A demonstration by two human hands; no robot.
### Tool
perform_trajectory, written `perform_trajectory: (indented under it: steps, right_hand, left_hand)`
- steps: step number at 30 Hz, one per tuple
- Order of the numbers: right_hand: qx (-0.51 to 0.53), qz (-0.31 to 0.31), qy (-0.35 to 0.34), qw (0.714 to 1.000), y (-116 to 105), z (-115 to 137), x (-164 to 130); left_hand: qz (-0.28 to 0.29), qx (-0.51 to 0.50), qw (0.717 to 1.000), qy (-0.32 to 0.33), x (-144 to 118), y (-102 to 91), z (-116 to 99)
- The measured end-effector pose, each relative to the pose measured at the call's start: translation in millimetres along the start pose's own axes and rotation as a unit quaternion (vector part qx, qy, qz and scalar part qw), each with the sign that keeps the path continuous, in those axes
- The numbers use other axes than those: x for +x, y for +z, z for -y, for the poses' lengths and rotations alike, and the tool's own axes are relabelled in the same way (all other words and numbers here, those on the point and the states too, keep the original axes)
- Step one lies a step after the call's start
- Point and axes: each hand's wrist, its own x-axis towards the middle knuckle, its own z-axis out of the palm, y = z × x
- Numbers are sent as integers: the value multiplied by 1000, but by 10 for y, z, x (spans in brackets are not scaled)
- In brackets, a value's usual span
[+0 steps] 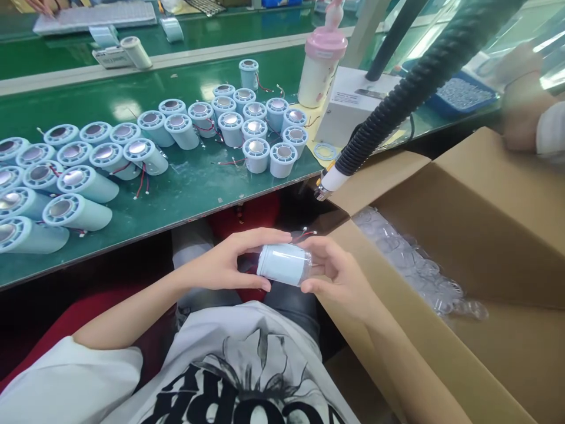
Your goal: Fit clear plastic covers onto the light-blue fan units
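Above my lap, a light-blue cylindrical housing lies on its side between my two hands. My left hand grips its left end, thumb below and fingers above. A clear plastic cover surrounds the housing and reaches past its right end, where the fingers and thumb of my right hand hold it. Thin red and black wires with a small white connector stick out above my right fingers. Many similar blue housings with round metallic discs and wire leads stand or lean on the green bench.
An open cardboard box at my right contains clear plastic covers. A black corrugated hose hangs over the bench edge. Behind it are a pink-lidded bottle and a blue tray. Another person's blurred arm is at far right.
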Motion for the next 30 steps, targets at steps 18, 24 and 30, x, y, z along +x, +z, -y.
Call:
perform_trajectory:
  steps: [18, 24, 30]
  right_hand:
    - [135, -4, 191, 972, 141, -16, 54]
    - [171, 10, 211, 962, 184, -42, 55]
    - [222, 72, 267, 935, 206, -12, 69]
  left_hand:
    - [4, -5, 1000, 24, -60, 8, -27]
    - [9, -51, 999, 16, -73, 27, -25]
    - [3, -44, 998, 43, -69, 37, -16]
